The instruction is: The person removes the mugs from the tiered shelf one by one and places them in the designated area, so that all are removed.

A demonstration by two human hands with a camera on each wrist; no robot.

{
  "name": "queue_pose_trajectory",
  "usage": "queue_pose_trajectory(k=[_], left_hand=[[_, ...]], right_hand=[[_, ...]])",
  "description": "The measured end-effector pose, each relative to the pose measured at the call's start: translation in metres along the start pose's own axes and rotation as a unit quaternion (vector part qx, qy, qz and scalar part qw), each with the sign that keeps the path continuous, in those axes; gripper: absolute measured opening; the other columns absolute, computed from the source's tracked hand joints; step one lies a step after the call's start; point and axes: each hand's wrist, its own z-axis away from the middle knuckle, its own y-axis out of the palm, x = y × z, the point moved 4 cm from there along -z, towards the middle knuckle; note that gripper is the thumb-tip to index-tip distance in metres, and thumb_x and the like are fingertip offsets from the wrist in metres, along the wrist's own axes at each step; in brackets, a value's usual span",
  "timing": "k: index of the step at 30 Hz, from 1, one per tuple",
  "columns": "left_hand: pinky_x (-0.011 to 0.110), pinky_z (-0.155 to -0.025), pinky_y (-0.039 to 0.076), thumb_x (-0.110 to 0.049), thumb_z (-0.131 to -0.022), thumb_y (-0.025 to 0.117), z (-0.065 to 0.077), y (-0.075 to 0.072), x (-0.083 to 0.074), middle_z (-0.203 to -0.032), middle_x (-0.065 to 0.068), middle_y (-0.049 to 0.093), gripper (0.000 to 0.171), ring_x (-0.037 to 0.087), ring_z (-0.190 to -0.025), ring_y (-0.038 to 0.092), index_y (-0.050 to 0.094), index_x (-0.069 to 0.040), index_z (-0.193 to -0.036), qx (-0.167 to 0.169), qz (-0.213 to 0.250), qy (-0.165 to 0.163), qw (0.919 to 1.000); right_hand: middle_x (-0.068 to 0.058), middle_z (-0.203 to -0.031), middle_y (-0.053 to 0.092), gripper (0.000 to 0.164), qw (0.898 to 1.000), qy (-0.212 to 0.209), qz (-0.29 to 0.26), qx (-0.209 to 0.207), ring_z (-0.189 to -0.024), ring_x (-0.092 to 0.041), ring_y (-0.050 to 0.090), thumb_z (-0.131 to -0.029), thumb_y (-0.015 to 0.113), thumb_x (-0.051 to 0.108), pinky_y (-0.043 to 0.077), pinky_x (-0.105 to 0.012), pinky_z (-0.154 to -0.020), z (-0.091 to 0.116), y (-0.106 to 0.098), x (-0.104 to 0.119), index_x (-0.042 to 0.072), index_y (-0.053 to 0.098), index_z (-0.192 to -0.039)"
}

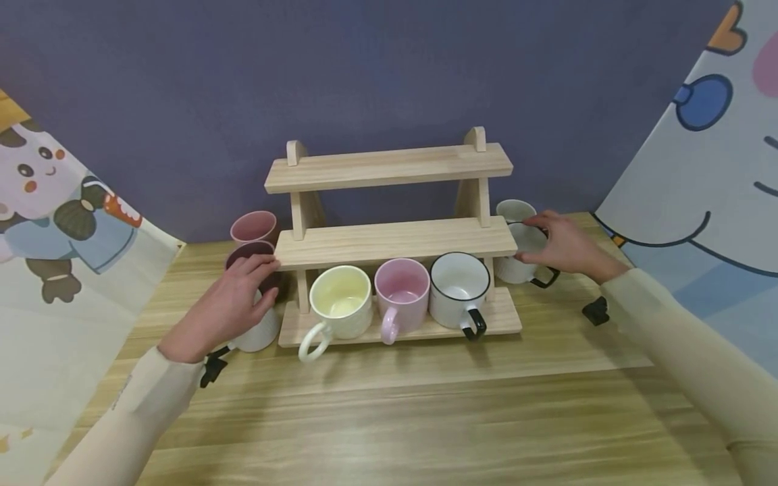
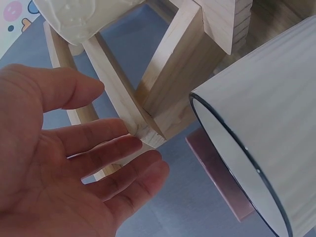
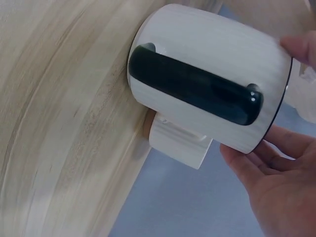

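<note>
Head view: right hand (image 1: pixel 566 246) grips a black-handled white mug (image 1: pixel 514 271); left hand (image 1: pixel 223 307) (fingers apart, holding nothing) is beside the three-tier wooden shelf (image 1: pixel 395 243).

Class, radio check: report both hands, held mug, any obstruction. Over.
Right hand gripping black-handled mug, right of shelf. Left hand empty, at shelf's left end. Another white mug close behind held one, possibly in the way.

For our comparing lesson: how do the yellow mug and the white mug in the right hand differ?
Colour: the yellow mug has a yellow handle; the white mug a black one and dark rim.
Place: the yellow mug stands on the wooden rack; the white mug is beside it.
Contact: no hand touches the yellow mug; the right hand holds the white mug's rim.
Both have one handle and an open top.
</note>
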Motion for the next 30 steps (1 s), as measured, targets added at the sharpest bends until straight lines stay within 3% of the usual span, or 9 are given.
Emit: queue_pose_trajectory(k=[13,30], left_hand=[[0.052,-0.091,0.039,-0.006,-0.083,0.063,-0.001,0.001,0.001,-0.119,0.025,0.053,0.039,0.040,-0.106,0.048,0.057,0.011,-0.117,0.002,0.003,-0.004,1.0000],[0.053,-0.093,0.039,-0.006,-0.084,0.064,0.000,0.003,0.000,-0.121,0.025,0.052,0.040,0.039,-0.108,0.048,0.057,0.011,-0.119,0.010,-0.002,-0.015,0.9998]], right_hand=[[-0.028,-0.128,0.043,0.080,0.999,0.031,-0.020,0.012,-0.106,-0.044,0.049,-0.076,0.076,0.040,0.044,-0.056,-0.079,-0.003,-0.003,-0.020,-0.010,0.047,-0.131],[-0.029,-0.137,0.038,0.082,0.996,0.081,-0.031,0.018,-0.115,-0.046,0.043,-0.080,0.070,0.050,0.040,-0.060,-0.082,-0.009,-0.005,-0.037,-0.001,0.042,-0.139]])
